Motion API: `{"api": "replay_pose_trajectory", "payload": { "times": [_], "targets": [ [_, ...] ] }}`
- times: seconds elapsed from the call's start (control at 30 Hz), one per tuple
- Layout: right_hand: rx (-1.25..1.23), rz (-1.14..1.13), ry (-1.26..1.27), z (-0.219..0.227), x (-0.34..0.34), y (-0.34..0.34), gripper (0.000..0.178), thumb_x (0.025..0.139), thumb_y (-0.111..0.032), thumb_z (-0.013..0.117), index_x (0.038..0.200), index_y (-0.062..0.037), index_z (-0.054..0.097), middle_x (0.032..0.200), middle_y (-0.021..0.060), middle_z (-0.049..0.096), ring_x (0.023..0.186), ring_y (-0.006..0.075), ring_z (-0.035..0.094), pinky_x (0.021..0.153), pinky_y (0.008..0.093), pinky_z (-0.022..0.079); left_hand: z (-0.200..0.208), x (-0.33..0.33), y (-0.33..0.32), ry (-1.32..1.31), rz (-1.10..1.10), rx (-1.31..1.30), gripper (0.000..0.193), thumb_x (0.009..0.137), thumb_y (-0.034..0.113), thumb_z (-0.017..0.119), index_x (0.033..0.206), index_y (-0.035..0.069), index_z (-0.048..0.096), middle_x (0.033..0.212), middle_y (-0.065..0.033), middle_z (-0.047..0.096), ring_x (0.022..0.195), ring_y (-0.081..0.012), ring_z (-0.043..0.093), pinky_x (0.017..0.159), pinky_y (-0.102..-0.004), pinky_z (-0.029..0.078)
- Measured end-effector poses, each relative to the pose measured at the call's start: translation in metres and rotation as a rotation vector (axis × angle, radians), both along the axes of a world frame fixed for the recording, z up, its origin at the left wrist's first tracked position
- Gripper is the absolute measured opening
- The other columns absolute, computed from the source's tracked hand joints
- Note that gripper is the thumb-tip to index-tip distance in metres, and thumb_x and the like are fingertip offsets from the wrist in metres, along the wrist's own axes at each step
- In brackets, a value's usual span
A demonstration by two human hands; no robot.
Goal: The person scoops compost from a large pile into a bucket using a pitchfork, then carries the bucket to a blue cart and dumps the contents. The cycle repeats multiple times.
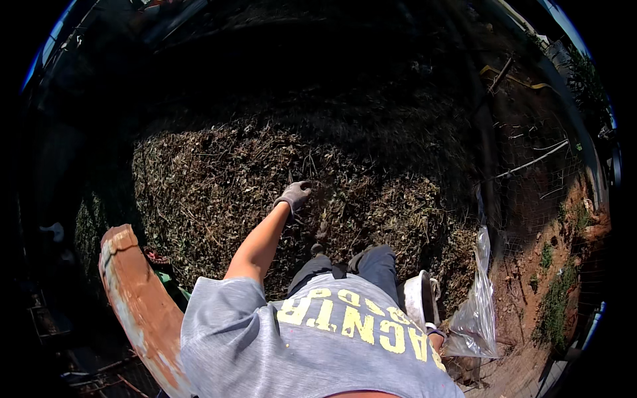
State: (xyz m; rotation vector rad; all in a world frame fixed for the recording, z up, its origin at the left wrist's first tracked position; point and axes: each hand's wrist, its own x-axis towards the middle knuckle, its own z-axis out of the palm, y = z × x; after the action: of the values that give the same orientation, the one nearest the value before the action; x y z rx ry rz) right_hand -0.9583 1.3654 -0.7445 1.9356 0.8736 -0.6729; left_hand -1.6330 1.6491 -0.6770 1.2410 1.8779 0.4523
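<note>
– L hand [295,194] curled over litter [219,186], grip unclear; R hand [433,329] by bucket [414,298], mostly hidden, can't tell.
– Bucket's at litter's near R edge; might tip if R leg [375,261] bumps it.

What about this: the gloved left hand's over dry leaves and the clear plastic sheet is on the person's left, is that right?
Not quite: the head view shows the clear plastic sheet on the person's right. The gloved left hand is over dry leaves.
</note>
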Motion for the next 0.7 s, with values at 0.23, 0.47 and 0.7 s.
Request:
{"api": "replay_pose_trajectory", "payload": {
  "times": [0.23,0.47,0.7],
  "targets": [
    [-0.008,0.082,0.082,-0.076,0.046,0.161,0.071,0.087,-0.065,0.032,0.144,-0.0213,0.032,0.150,0.0024,0.029,0.135,0.0212,0.031,0.108,0.0473,0.024,-0.030,0.052,0.075,0.007,0.194,0.134,0.040,0.082,0.031,0.061,0.115,0.009,0.064,0.101,-0.0156,0.068,0.094,-0.0281,0.065,0.083,-0.0334,0.050],
    [-0.044,0.131,0.126,-0.111,0.104,0.324,0.072,0.088,-0.064,0.031,0.144,-0.0206,0.030,0.151,0.0025,0.027,0.136,0.0212,0.029,0.109,0.0473,0.023,-0.167,0.086,-0.016,0.135,0.412,-0.521,0.039,0.074,0.033,0.062,0.106,0.011,0.069,0.106,-0.0154,0.067,0.102,-0.0295,0.063,0.089,-0.0362,0.049],
    [-0.032,0.174,0.104,-0.110,0.126,0.502,0.072,0.088,-0.063,0.031,0.145,-0.0200,0.028,0.151,0.0027,0.025,0.137,0.0212,0.027,0.110,0.0473,0.022,-0.179,0.139,0.104,-0.078,0.429,-0.581,0.037,0.076,0.032,0.062,0.106,0.013,0.069,0.102,-0.0093,0.069,0.097,-0.0238,0.065,0.085,-0.0340,0.050]
  ]
}}
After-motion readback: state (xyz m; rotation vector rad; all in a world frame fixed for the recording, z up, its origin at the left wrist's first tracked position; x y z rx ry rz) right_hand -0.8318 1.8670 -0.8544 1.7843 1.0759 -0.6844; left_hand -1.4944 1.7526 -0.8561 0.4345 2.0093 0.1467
